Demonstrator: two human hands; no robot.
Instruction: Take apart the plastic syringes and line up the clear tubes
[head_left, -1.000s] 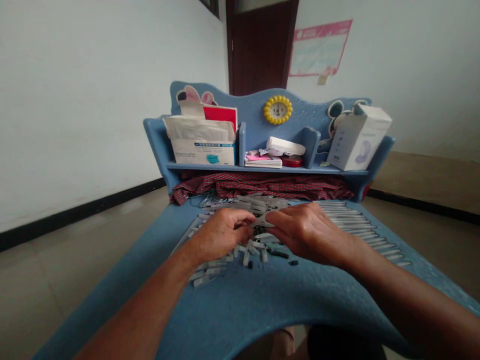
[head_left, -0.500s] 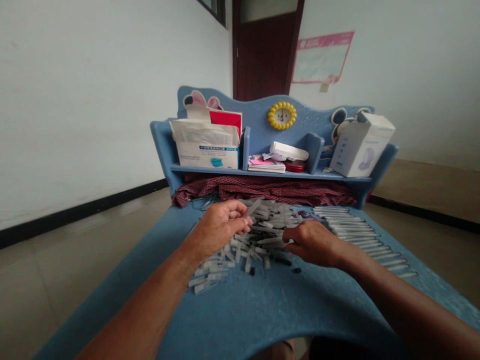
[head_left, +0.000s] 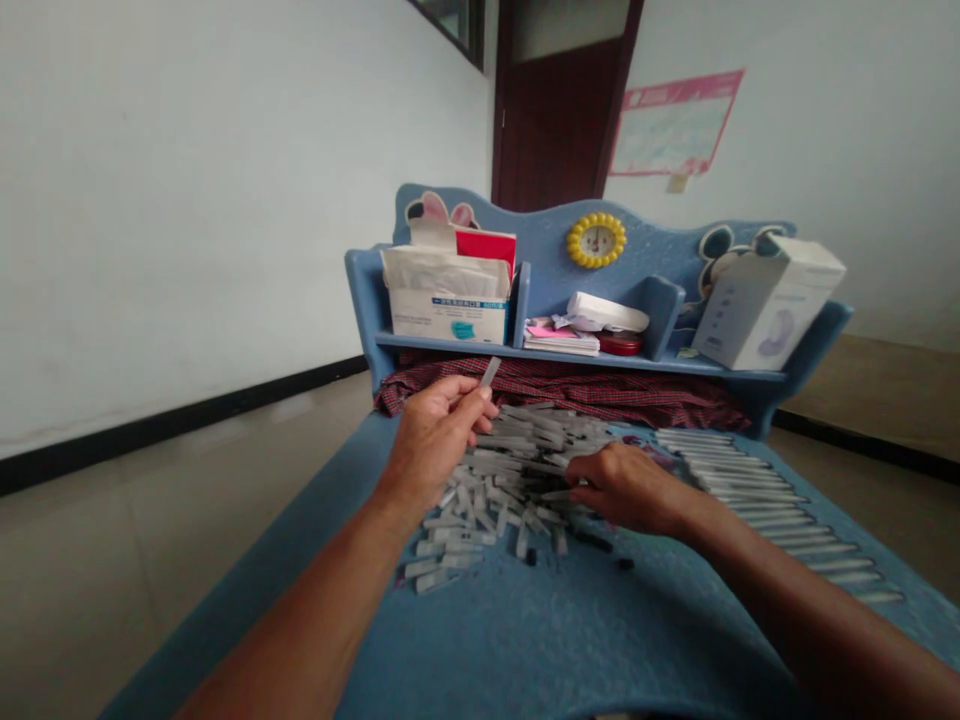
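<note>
My left hand (head_left: 441,432) is closed, with a translucent plastic tube (head_left: 490,372), like a pen barrel, pinched between thumb and fingers and sticking up above them. My right hand (head_left: 622,485) has curled fingers at the right side of a pile of similar long tubes (head_left: 529,430); what is between its fingertips is hidden. Short translucent caps (head_left: 457,540) lie loosely in front of the pile, some with dark pieces among them. On the right, a neat row of pen-like sticks (head_left: 780,510) lies side by side.
The blue table (head_left: 495,640) has a raised shelf at its back. On it stand a mask box (head_left: 450,315), papers, a red tin (head_left: 619,344) and a white box (head_left: 769,305). A checked cloth (head_left: 675,400) lies bunched under the shelf. A small black piece (head_left: 625,564) lies near my right wrist.
The view has shifted, so the table and shelf appear further right. My left hand has turned its tube more upright and moved it toward the shelf. My right hand stays low at the pile.
</note>
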